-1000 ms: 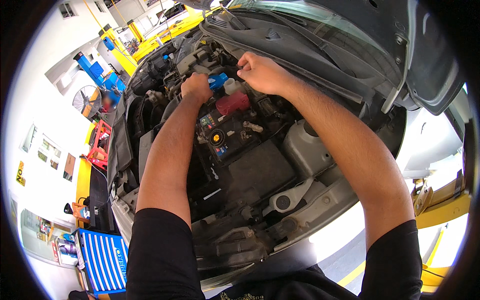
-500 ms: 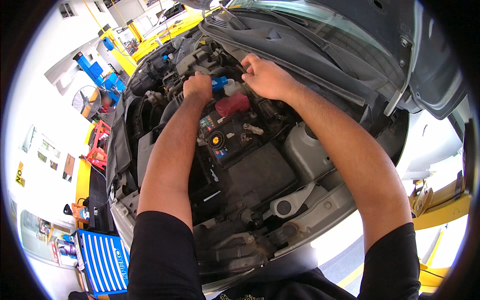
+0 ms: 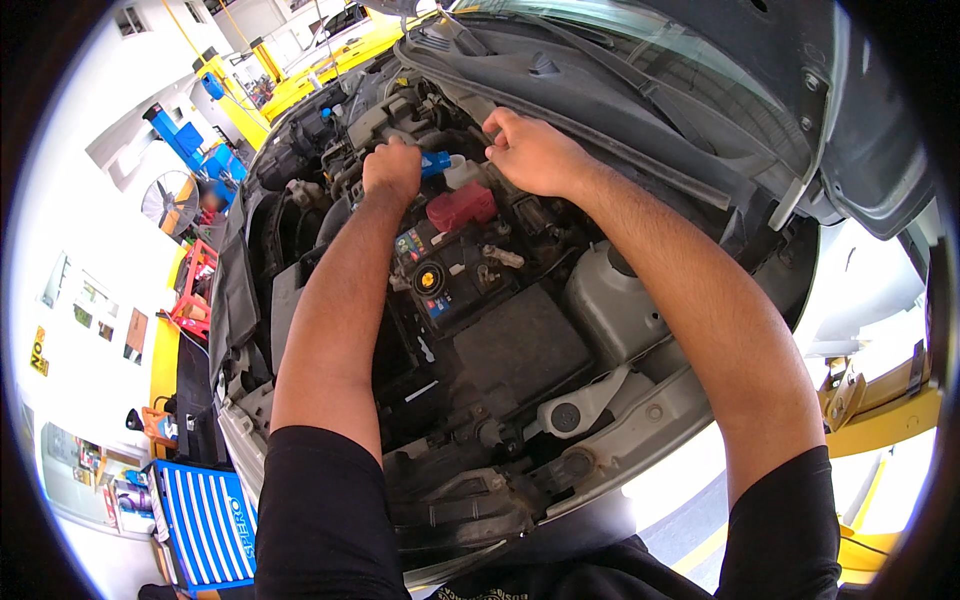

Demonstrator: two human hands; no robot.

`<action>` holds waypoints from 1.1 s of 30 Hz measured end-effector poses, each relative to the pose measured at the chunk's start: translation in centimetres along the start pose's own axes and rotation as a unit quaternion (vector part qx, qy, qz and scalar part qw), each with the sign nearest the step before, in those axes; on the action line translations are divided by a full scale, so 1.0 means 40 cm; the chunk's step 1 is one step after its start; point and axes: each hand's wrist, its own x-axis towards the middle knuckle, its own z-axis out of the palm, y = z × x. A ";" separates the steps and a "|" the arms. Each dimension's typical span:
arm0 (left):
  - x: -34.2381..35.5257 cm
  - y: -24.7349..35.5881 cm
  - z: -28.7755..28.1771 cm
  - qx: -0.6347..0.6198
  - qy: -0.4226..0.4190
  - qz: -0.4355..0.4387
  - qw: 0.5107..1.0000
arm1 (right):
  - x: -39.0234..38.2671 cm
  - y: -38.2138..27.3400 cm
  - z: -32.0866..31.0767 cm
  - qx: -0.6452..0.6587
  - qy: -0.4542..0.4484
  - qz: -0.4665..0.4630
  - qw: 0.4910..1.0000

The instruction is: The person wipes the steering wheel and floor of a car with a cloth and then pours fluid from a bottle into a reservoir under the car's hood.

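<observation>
My left hand (image 3: 393, 168) is closed over the rear part of the engine bay, fingers curled down. Whatever it grips is hidden beneath it. Just right of its knuckles is a bright blue object (image 3: 436, 163), whose kind I cannot make out. My right hand (image 3: 535, 155) hovers near the cowl edge, with thumb and forefinger bent and a gap between them; I see nothing in it. A pale reservoir (image 3: 465, 174) lies between the hands. Nearer me is the car battery (image 3: 445, 275), with a red terminal cover (image 3: 462, 207) behind it and a round black-and-yellow piece (image 3: 429, 279) on top.
The raised hood (image 3: 870, 120) and its prop rod (image 3: 815, 170) stand at the right. A black box cover (image 3: 525, 345), a strut tower (image 3: 610, 300) and a filler cap (image 3: 565, 416) are nearer. A blue-and-white striped cabinet (image 3: 205, 525) stands lower left, a fan (image 3: 168, 200) farther off.
My left hand has shifted very slightly left, along with a small shift of the whole view. My right hand stays in nearly the same place and pose.
</observation>
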 end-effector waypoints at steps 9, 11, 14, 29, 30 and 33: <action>-0.011 -0.003 0.004 -0.002 0.016 0.016 1.000 | 0.003 0.027 0.016 -0.034 -0.001 -0.022 0.999; -0.010 -0.009 0.011 -0.001 0.017 0.016 1.000 | 0.004 0.026 0.012 -0.041 -0.024 -0.033 0.998; -0.011 -0.009 0.015 -0.007 0.024 0.012 1.000 | -0.001 0.016 0.003 -0.039 -0.033 -0.029 0.998; -0.007 0.007 0.010 0.013 0.053 0.052 0.997 | 0.009 0.047 -0.002 -0.006 0.000 -0.035 0.999; -0.006 0.006 0.012 0.018 0.059 0.058 0.996 | 0.009 0.047 -0.001 -0.006 0.002 -0.033 0.999; -0.004 0.004 0.017 0.030 0.074 0.072 0.994 | 0.008 0.046 0.004 -0.011 0.003 -0.036 0.999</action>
